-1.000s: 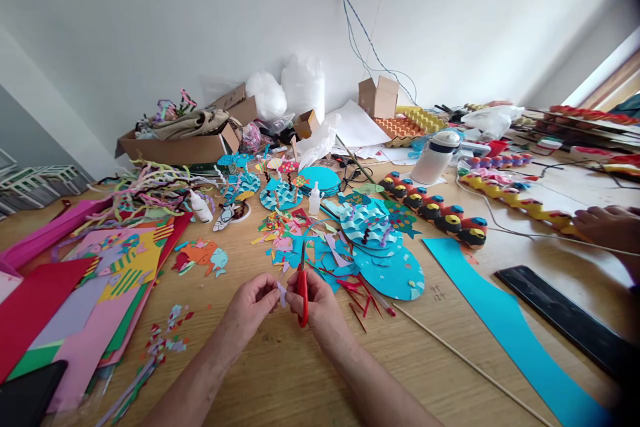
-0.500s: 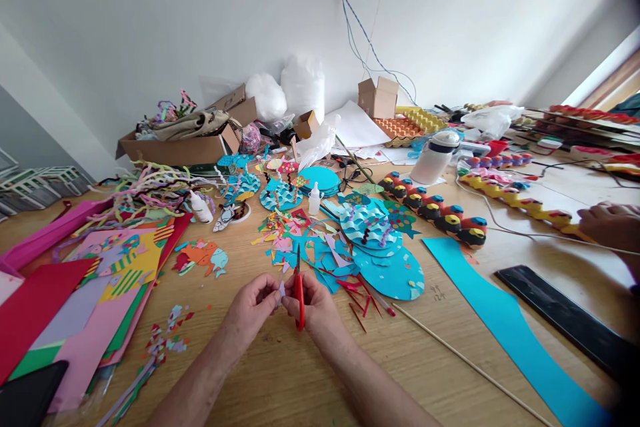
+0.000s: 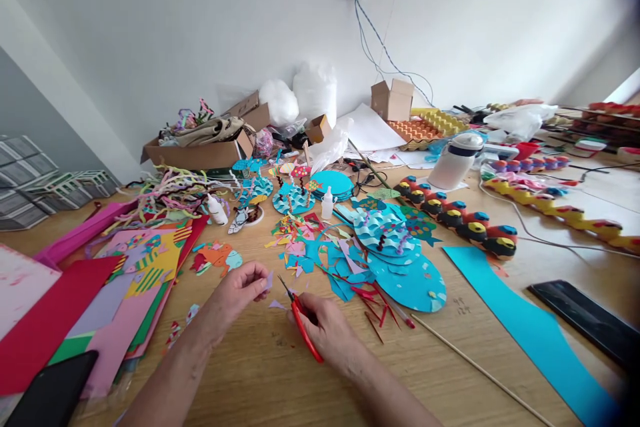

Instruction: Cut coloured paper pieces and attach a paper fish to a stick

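Near the front middle of the table, my left hand (image 3: 245, 288) pinches a small lilac paper piece (image 3: 269, 281) between thumb and fingers. To its right, my right hand (image 3: 320, 323) is closed on red-handled scissors (image 3: 303, 328), whose blades point up and left, apart from the held piece. A lilac scrap (image 3: 276, 305) lies on the table between the hands. Beyond them is a heap of blue paper scraps (image 3: 320, 260), with blue paper discs (image 3: 407, 280) to its right.
Colored paper sheets (image 3: 100, 340) and a phone (image 3: 50, 390) lie left. Two white glue bottles (image 3: 327, 203) (image 3: 217, 209) stand behind the scraps. A thin stick (image 3: 475, 363), a blue paper strip (image 3: 530, 333) and a black phone (image 3: 590, 313) lie right.
My hands have moved apart, and the scissors now tilt left. A lilac scrap shows on the table between them. The view has shifted left, and the other person's hand at the right is gone from view.
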### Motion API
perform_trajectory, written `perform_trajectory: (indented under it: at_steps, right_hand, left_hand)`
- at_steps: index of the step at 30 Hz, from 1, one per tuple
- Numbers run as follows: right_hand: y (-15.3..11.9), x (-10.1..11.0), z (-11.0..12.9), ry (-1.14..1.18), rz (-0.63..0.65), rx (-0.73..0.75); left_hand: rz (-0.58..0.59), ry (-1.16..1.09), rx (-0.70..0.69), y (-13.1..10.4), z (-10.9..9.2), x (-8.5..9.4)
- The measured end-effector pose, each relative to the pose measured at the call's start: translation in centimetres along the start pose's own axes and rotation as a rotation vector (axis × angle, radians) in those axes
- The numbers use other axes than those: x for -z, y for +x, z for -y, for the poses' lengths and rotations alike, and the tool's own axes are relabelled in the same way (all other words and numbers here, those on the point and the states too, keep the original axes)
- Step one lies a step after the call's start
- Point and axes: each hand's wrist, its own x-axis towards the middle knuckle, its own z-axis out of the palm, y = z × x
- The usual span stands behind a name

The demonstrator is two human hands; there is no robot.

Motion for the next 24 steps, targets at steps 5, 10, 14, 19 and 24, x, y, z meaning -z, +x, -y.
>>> perform_trajectory:
  at_steps: [5,10,14,19,24]
  right_hand:
    - [0.0,-0.2,-0.3,0.013,0.027,0.006]
    - [0.0,-0.2,-0.3,0.041,0.004,0.015]
    - [-0.1,-0.3,-0.4,0.068,-0.022,0.022]
    - [-0.1,-0.5,-0.7,0.09,-0.031,0.027]
    - [0.0,-0.6,-1.0,0.049,-0.029,0.046]
  left_hand:
    - [0.035,0.054,-0.021,0.4,0.5,0.0]
    - [0.042,0.099,-0.041,0.5,0.8,-0.1]
    - [0.031,0.1,-0.059,0.5,0.9,0.0]
    - [0.036,0.107,-0.061,0.7,1.4,0.1]
    - [0.036,0.096,-0.051,0.6,1.2,-0.1]
